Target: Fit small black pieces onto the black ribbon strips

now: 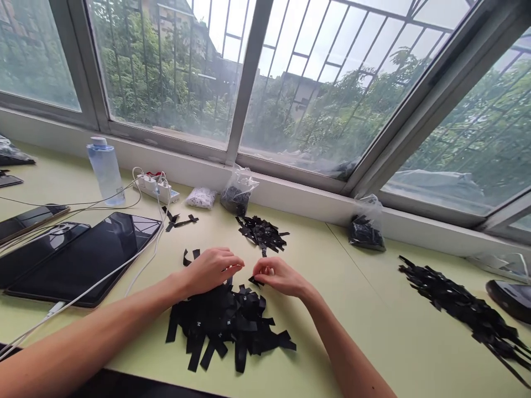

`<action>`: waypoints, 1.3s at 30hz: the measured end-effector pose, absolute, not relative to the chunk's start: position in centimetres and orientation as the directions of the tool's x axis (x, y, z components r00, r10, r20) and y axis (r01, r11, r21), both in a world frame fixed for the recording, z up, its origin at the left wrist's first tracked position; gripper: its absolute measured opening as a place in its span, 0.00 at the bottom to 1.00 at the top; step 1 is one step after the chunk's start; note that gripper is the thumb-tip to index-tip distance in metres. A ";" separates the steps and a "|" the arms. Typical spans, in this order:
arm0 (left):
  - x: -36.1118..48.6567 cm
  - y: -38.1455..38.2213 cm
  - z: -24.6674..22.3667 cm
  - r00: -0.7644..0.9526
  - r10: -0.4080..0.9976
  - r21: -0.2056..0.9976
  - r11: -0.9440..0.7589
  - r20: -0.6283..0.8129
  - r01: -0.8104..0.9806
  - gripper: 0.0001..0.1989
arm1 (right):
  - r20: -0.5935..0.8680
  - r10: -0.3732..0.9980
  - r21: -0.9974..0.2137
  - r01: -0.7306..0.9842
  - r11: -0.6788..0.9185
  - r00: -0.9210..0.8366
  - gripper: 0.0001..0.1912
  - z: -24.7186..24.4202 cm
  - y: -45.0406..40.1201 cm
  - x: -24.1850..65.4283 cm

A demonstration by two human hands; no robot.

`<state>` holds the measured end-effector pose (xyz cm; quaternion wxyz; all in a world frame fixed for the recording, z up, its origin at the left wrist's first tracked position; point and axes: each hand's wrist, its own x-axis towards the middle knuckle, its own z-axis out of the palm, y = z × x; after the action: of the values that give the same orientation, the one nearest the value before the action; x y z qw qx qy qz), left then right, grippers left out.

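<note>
A heap of black fabric size labels (226, 320), several marked with a white M, lies on the table in front of me. My left hand (213, 270) is over the far edge of the heap, fingers stretched out and thumb a little apart, with no label visible in it. At the heap's far right edge, my right hand (280, 275) pinches one black label (255, 282) between thumb and fingertips. Beyond the hands sits a smaller heap of black labels (263, 232). Close to my left wrist are a few loose curled strips (186, 257).
Left: a tablet (112, 249), phones (31, 221), white cables, a water bottle (104, 168) and a power strip (160, 188). Along the window stand a white packet (201, 198) and bags of black pieces (236, 196) (366, 229). A long strip pile (456, 304) lies right.
</note>
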<state>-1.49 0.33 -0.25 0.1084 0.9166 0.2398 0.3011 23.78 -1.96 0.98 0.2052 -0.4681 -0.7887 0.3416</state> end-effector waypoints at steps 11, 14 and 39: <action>-1.4 0.1 0.0 0.582 0.663 0.580 -0.730 0.470 0.363 0.12 | 0.306 0.924 -0.886 0.287 0.365 -0.230 0.09 1.1 -2.8 20.5; -1.2 0.0 -0.2 0.539 0.714 0.693 -0.657 0.447 0.296 0.11 | 0.336 0.923 -0.901 0.223 0.373 -0.188 0.09 0.7 -2.9 19.9; -1.1 0.1 -0.2 0.495 0.784 0.845 -0.508 0.374 0.167 0.11 | 0.592 0.803 -0.583 0.655 0.480 -0.062 0.07 -0.1 -3.8 18.8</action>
<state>-1.05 0.13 -0.25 0.3887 0.7723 0.3079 0.3971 18.77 -3.76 -0.15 0.4642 -0.5035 -0.7244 0.0798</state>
